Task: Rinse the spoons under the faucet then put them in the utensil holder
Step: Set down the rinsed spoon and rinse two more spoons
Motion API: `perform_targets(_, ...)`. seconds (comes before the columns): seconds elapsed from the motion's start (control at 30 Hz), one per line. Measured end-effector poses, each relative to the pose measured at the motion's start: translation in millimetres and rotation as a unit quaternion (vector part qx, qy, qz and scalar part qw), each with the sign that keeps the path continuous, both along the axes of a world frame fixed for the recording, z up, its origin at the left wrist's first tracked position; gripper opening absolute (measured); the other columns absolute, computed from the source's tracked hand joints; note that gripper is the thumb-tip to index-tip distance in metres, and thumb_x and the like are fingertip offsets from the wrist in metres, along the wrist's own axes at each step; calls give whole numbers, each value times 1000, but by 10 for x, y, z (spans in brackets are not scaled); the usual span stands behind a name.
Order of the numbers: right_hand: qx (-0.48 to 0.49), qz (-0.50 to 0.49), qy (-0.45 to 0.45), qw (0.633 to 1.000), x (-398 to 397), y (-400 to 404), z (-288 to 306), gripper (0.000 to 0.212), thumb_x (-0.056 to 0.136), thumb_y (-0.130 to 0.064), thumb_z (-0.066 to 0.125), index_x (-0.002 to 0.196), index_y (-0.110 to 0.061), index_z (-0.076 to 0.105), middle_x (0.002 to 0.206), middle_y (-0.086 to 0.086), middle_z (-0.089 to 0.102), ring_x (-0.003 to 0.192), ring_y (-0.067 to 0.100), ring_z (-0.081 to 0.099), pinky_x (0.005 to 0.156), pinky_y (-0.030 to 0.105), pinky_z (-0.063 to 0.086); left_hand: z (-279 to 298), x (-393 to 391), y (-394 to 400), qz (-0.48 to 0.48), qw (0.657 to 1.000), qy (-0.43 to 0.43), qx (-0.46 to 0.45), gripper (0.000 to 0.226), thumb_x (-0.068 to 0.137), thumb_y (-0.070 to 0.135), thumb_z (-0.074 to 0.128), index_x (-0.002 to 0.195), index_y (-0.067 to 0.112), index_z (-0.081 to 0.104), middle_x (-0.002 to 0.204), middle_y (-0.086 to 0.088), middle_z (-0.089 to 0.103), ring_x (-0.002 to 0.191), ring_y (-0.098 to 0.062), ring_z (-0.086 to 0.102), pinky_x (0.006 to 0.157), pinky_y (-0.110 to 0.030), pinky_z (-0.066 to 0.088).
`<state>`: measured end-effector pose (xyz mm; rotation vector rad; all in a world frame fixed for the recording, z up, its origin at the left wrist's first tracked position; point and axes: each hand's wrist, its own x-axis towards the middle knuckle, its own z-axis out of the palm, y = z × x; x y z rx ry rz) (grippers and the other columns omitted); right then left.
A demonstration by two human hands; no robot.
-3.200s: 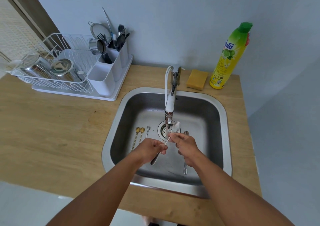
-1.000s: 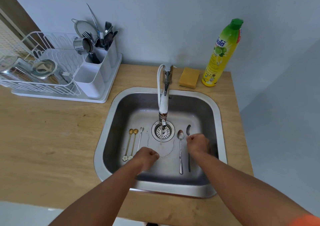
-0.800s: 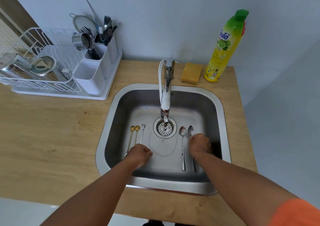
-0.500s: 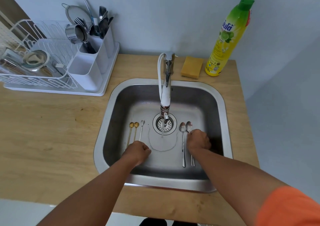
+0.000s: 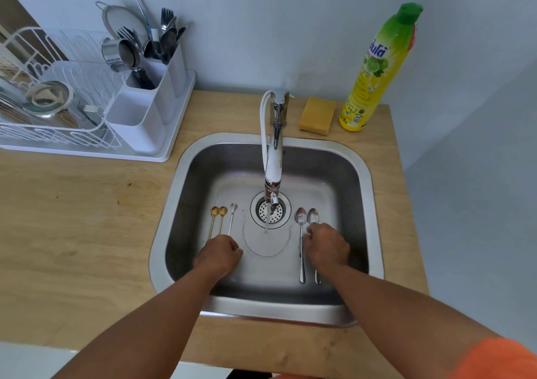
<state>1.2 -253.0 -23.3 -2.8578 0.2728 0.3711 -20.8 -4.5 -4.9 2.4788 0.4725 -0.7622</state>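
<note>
The sink (image 5: 374,204) holds 5 spoons, sorted beside the running faucet (image 5: 273,172), away from the utensil holder (image 5: 151,100). The right hand (image 5: 327,248) covers the outer large spoon (image 5: 313,216), grasp unclear. The left hand (image 5: 219,255) curls over 3 small spoons (image 5: 222,219), likely picking one.

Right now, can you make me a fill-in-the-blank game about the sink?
1. Water runs from the faucet straight toward the ____.
2. Left of the drain lie two gold spoons and one ____ spoon.
3. The sponge sits beside the yellow ____.
4. The right hand covers the handle of a ____.

Missing words: drain; silver; bottle; spoon
</note>
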Motion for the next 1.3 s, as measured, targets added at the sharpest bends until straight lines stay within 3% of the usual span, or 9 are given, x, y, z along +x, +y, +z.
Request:
perform_targets(0.13, 6, 165, 51, 985, -47, -75, -16, 18, 95, -41, 59, 106, -32, 71, 108, -4, 69, 98, 25, 68, 68, 28, 40, 1, -14, -1, -4, 1000, -1, 7, 14, 101, 33, 64, 94, 23, 72, 94, 0, 73, 82, -16, 66, 81, -35, 59)
perform_targets(0.23, -17, 213, 80, 974, -18, -110, 12, 16, 92, -38, 62, 104, -33, 71, 105, -3, 69, 96, 26, 68, 68, 29, 41, 4, -25, -30, -12, 1000, -1, 10, 15, 101, 33, 63, 100, 22, 73, 96, 0, 73, 85, -16, 66, 78, -32, 57)
perform_targets(0.33, -29, 234, 95, 967, -13, -96, 26, 15, 90, -35, 66, 102, -30, 74, 104, -2, 70, 97, 26, 68, 71, 31, 46, 8, -24, -63, -14, 1000, 1, 8, 15, 101, 34, 63, 103, 23, 73, 100, 2, 73, 88, -16, 65, 75, -30, 52)
perform_targets(0.53, -61, 245, 116, 961, 0, -23, 36, 17, 93, -31, 66, 106, -24, 75, 112, 4, 71, 105, 30, 68, 84, 37, 54, 16, -24, -90, -19, 1000, -2, 12, 17, 99, 39, 63, 102, 26, 74, 99, 4, 73, 89, -16, 66, 82, -34, 57)
perform_targets(1.07, -53, 220, 123, 966, 29, -26, 65, 16, 92, -27, 65, 104, -22, 75, 108, 3, 73, 102, 27, 69, 83, 36, 54, -12, -7, -83, -7, 1000, 2, 11, 15, 99, 37, 65, 100, 26, 76, 92, 6, 73, 82, -13, 65, 81, -34, 58)
perform_targets(1.2, -53, 252, 130, 957, 83, -26, 72, 15, 93, -26, 64, 103, -21, 74, 108, 4, 72, 102, 28, 68, 83, 38, 54, -8, 3, -79, -12, 1000, 5, 8, 15, 99, 36, 65, 100, 24, 75, 94, 4, 74, 84, -14, 66, 83, -35, 59)
perform_targets(1.3, -67, 300, 125, 943, 193, 46, 86, 19, 93, -25, 63, 108, -19, 73, 111, 5, 71, 104, 28, 67, 81, 38, 51, 16, 13, -84, -15, 1000, 0, 11, 19, 99, 37, 65, 105, 24, 76, 99, 4, 75, 88, -15, 67, 77, -31, 54)
